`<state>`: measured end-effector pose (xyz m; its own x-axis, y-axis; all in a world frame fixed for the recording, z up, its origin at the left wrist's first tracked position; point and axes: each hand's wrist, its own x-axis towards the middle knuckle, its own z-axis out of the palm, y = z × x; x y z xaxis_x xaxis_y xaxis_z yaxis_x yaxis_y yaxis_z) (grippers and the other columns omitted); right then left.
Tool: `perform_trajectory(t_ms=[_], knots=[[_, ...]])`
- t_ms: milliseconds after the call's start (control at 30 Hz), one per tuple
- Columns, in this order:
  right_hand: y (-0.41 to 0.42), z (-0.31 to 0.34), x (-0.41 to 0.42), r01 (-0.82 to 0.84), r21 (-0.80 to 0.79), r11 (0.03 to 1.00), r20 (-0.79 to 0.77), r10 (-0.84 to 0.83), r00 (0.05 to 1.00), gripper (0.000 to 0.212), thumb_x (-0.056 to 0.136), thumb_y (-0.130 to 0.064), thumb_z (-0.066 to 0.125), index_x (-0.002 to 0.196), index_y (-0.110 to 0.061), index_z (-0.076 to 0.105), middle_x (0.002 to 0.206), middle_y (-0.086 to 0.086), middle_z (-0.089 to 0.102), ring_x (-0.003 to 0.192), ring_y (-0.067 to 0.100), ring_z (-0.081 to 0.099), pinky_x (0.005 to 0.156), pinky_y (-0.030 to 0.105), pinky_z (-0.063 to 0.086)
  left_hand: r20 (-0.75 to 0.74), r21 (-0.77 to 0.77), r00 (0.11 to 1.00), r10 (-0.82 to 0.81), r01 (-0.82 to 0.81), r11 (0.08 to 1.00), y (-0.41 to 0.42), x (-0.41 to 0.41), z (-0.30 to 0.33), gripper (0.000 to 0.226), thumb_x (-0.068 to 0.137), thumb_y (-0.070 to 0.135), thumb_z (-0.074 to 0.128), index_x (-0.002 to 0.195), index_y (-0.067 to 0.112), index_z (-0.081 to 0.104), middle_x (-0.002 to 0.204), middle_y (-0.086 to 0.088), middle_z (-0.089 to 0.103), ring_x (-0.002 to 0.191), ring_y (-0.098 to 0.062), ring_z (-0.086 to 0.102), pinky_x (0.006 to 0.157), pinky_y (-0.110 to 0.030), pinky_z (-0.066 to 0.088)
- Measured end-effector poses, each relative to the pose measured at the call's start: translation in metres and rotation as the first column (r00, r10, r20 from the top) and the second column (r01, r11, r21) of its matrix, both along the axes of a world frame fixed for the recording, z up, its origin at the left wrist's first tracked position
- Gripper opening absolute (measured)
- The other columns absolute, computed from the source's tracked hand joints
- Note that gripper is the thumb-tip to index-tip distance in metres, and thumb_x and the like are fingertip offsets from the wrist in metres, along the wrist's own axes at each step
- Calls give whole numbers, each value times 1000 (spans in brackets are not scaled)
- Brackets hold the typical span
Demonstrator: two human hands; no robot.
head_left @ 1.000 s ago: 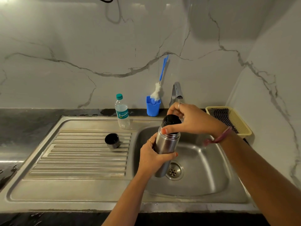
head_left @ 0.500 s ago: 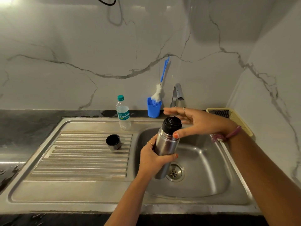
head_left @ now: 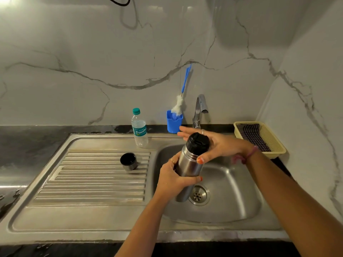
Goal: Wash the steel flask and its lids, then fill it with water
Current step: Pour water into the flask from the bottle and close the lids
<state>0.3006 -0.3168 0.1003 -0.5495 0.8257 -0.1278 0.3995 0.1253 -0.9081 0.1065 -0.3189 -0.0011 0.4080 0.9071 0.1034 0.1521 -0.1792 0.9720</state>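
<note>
The cylindrical brushed-steel flask [head_left: 187, 167] is being held slightly tilted over the basin of the stainless-steel sink [head_left: 241, 191], its base hanging just above the round drain strainer [head_left: 199, 195]. The left hand [head_left: 174, 179] is grasping the flask around its middle, fingers and thumb curled round the body, a ring showing on one finger. The black plastic inner lid [head_left: 197, 142] is sitting on the flask's neck. The right hand [head_left: 220, 145] is lying against the far side of that lid with its fingers held straight and spread, the thumb reaching down to the flask's shoulder below the lid; its grip is released, not clenched round anything. A pink band is showing on the right wrist. The small steel cup-shaped outer lid with a black lining [head_left: 128, 161] is standing mouth up on the ribbed drainboard [head_left: 89, 182], well apart from the flask. A clear plastic water bottle with a teal cap [head_left: 139, 127] is standing upright at the back of the drainboard. Just beside it, a blue plastic holder [head_left: 174, 121] is carrying a bottle brush with white bristles and a blue handle [head_left: 181, 97], which is leaning against the marble-pattern wall [head_left: 74, 62]. The chrome tap [head_left: 199, 110] is rising behind the right hand. A cream plastic basket [head_left: 278, 149] holding a dark checked cloth [head_left: 252, 135] is sitting on the counter to the right of the sink.
</note>
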Motion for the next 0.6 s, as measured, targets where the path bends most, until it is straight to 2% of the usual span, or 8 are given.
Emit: perform_trajectory(t_ms=[100,167,267,367,467,600], knots=[[-1,-5,-10,-15,-13,1000,-118,13,993,87,71,-39,80,144,-23,37,154,-9,33,143,11,29,114,33,33,-17,6,995,-95,95,995,3,-2,9,67,60,12,93,119,22,63,108,3,72,101,-15,68,88,-35,57],[-1,-3,-15,-2,29,1000,-181,7,983,67,70,-41,79,130,-27,53,152,-8,37,141,14,33,112,33,36,-23,5,992,-124,125,992,4,-4,14,63,62,7,92,116,22,64,106,4,73,99,-14,68,85,-28,57],[-5,-7,-23,137,75,988,-279,-111,954,47,68,-28,78,111,-18,61,145,-2,48,134,17,44,105,37,40,-5,5,997,-76,76,997,5,-3,15,62,59,13,94,113,24,66,104,5,73,97,-14,69,87,-33,58],[-13,-12,-37,364,46,930,-368,-323,872,39,70,-17,75,108,-21,65,131,-6,60,121,12,57,94,28,46,21,17,1000,21,-21,1000,5,-1,12,64,55,20,95,112,25,66,102,5,73,96,-14,69,88,-43,58],[-17,-15,-56,594,-7,805,-424,-540,727,47,74,-9,79,118,-14,64,114,-6,69,104,9,65,83,22,52,34,34,995,98,-100,994,6,0,12,66,54,23,95,112,28,66,100,8,73,93,-11,69,85,-40,59],[-13,-28,-88,847,-124,517,-493,-773,400,39,70,-20,84,105,-19,67,93,0,72,92,18,68,83,35,57,28,34,988,152,-153,988,7,0,10,75,52,34,93,120,30,63,99,13,72,92,-5,68,83,-31,59]])
